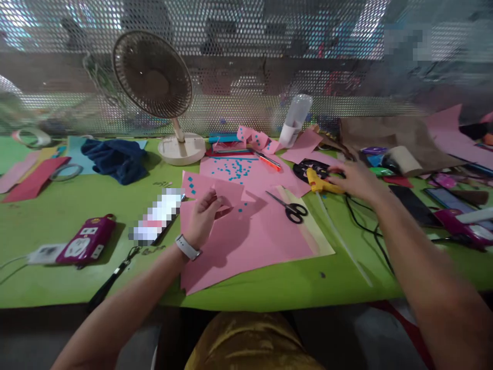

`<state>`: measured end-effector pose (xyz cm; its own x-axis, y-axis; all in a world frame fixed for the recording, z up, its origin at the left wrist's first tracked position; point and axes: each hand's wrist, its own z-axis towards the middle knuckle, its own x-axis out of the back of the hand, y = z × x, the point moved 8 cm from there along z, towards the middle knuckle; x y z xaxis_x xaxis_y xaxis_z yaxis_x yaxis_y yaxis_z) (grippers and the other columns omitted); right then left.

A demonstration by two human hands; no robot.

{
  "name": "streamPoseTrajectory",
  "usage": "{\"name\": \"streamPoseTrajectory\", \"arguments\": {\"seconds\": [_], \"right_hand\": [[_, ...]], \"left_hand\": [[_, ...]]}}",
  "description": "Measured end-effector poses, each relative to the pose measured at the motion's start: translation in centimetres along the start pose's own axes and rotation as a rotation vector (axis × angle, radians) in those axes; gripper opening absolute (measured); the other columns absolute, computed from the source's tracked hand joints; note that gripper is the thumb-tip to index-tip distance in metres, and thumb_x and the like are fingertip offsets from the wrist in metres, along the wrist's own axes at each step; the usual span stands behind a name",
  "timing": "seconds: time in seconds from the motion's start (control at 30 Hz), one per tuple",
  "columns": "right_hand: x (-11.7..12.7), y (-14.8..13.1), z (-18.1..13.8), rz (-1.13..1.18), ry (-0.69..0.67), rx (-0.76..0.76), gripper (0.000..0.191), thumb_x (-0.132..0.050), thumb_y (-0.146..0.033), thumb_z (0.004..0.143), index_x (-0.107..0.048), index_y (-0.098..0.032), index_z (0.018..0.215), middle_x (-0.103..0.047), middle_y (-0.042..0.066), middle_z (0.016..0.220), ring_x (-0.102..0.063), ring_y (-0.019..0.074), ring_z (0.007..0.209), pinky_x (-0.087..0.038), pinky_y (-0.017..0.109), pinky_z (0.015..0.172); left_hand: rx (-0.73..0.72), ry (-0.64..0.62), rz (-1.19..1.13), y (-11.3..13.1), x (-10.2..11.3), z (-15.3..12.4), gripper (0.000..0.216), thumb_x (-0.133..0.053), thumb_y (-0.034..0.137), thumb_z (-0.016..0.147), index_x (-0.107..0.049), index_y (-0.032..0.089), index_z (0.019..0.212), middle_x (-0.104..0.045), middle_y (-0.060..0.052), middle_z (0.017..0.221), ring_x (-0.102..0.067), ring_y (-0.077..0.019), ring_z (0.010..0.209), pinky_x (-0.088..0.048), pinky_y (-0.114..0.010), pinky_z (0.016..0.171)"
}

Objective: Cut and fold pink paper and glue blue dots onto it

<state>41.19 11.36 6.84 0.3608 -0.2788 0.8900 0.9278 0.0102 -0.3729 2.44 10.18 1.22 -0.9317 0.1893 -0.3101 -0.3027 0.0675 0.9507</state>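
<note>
My left hand [206, 216], with a white watch band [188, 247] at the wrist, pinches a pink paper strip [227, 194] that carries small blue diamonds at its left end. Beneath it lies a larger pink sheet [246, 252] on pale yellow paper [321, 241]. At the right, my right hand [354, 180] has its fingers on the handle of a yellow glue gun [316, 181]; the grip is partly hidden. A long clear glue stick [342, 239] sticks out of the gun. Black-handled scissors [295, 209] rest on the sheets between my hands.
Many blue paper bits [234, 169] lie on pink paper behind. An orange cutter [269, 162], white fan [183, 150], bottle [296, 121] and blue cloth [119, 159] stand or lie farther back. A phone [159, 216] and purple power strip [88, 239] are left; black cable [379, 239] trails right.
</note>
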Motion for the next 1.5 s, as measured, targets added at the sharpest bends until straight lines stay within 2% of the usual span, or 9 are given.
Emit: {"name": "streamPoseTrajectory", "arguments": {"seconds": [0.07, 0.2, 0.3, 0.5, 0.77, 0.87, 1.07, 1.17, 1.5], "right_hand": [[-1.2, -4.6, -0.4, 0.086, 0.032, 0.061, 0.021, -0.057, -0.023, 0.088, -0.069, -0.013, 0.101, -0.070, 0.013, 0.100, -0.061, 0.0164, 0.085, -0.042, 0.030, 0.077], [-7.9, -15.1, -2.3, 0.280, -0.163, 0.364, 0.012, -0.058, -0.020, 0.088, -0.070, -0.018, 0.091, -0.069, 0.006, 0.093, -0.063, 0.0174, 0.086, -0.046, 0.030, 0.078], [-11.6, -18.7, -3.8, 0.156, -0.199, 0.518, 0.016, -0.053, -0.018, 0.092, -0.069, -0.016, 0.094, -0.068, 0.008, 0.092, -0.062, 0.0185, 0.087, -0.046, 0.031, 0.079], [-13.9, -19.6, -5.1, -0.270, -0.167, 0.674, 0.019, -0.047, -0.016, 0.095, -0.065, -0.013, 0.101, -0.065, 0.013, 0.099, -0.057, 0.0235, 0.095, -0.044, 0.034, 0.083], [-14.2, -21.2, -6.3, -0.471, -0.116, 0.757, 0.023, -0.042, -0.006, 0.090, -0.063, -0.012, 0.097, -0.064, 0.015, 0.094, -0.055, 0.0259, 0.087, -0.040, 0.036, 0.072], [-14.0, -20.6, -6.0, -0.343, -0.113, 0.695, 0.025, -0.040, -0.005, 0.090, -0.063, -0.011, 0.095, -0.064, 0.015, 0.093, -0.055, 0.0252, 0.087, -0.040, 0.036, 0.074], [-12.5, -16.6, -3.2, 0.206, -0.144, 0.292, 0.016, -0.045, -0.017, 0.091, -0.061, -0.016, 0.090, -0.066, 0.006, 0.086, -0.060, 0.0166, 0.078, -0.044, 0.028, 0.070], [-12.2, -16.4, -3.1, 0.267, -0.148, 0.262, 0.013, -0.049, -0.020, 0.090, -0.062, -0.017, 0.087, -0.067, 0.004, 0.085, -0.061, 0.0168, 0.078, -0.045, 0.028, 0.072], [-14.1, -21.1, -6.0, -0.451, -0.160, 0.623, 0.023, -0.043, -0.005, 0.089, -0.062, -0.010, 0.103, -0.063, 0.016, 0.099, -0.056, 0.0267, 0.093, -0.043, 0.035, 0.076]], "left_hand": [[-0.006, 0.018, -0.007, 0.0, 0.2, 0.1, 0.015, -0.068, 0.030, 0.078, -0.062, 0.018, 0.085, -0.061, 0.001, 0.082, -0.060, -0.0102, 0.075, -0.056, -0.030, 0.079], [0.004, 0.050, -0.023, -0.3, 0.9, 0.3, 0.017, -0.069, 0.030, 0.076, -0.062, 0.019, 0.087, -0.061, 0.001, 0.083, -0.060, -0.0097, 0.072, -0.055, -0.030, 0.079], [-0.001, 0.051, -0.025, -0.4, 1.2, 0.4, 0.016, -0.068, 0.030, 0.077, -0.062, 0.019, 0.087, -0.062, 0.001, 0.083, -0.060, -0.0096, 0.071, -0.055, -0.030, 0.080], [0.015, 0.015, -0.047, -0.4, 0.8, 0.5, 0.014, -0.067, 0.029, 0.077, -0.061, 0.019, 0.086, -0.061, 0.002, 0.082, -0.060, -0.0094, 0.073, -0.055, -0.029, 0.080], [0.011, -0.009, -0.014, -0.3, 0.2, 0.1, 0.014, -0.067, 0.029, 0.077, -0.061, 0.019, 0.086, -0.060, 0.001, 0.085, -0.060, -0.0113, 0.079, -0.055, -0.034, 0.085], [0.007, -0.006, -0.018, -0.3, 0.3, 0.2, 0.013, -0.067, 0.028, 0.076, -0.061, 0.019, 0.084, -0.059, 0.002, 0.083, -0.059, -0.0108, 0.077, -0.055, -0.035, 0.084], [0.020, -0.011, -0.023, -0.3, 0.0, 0.0, 0.014, -0.068, 0.028, 0.075, -0.061, 0.018, 0.083, -0.059, 0.001, 0.083, -0.058, -0.0107, 0.076, -0.056, -0.032, 0.081], [0.024, -0.005, -0.019, -0.2, 0.1, -0.1, 0.015, -0.068, 0.028, 0.075, -0.061, 0.018, 0.085, -0.061, 0.000, 0.083, -0.059, -0.0113, 0.077, -0.055, -0.031, 0.080], [0.015, 0.000, -0.009, -0.3, 0.2, 0.1, 0.016, -0.069, 0.029, 0.075, -0.062, 0.018, 0.083, -0.060, 0.000, 0.083, -0.058, -0.0116, 0.077, -0.056, -0.032, 0.080]]}}
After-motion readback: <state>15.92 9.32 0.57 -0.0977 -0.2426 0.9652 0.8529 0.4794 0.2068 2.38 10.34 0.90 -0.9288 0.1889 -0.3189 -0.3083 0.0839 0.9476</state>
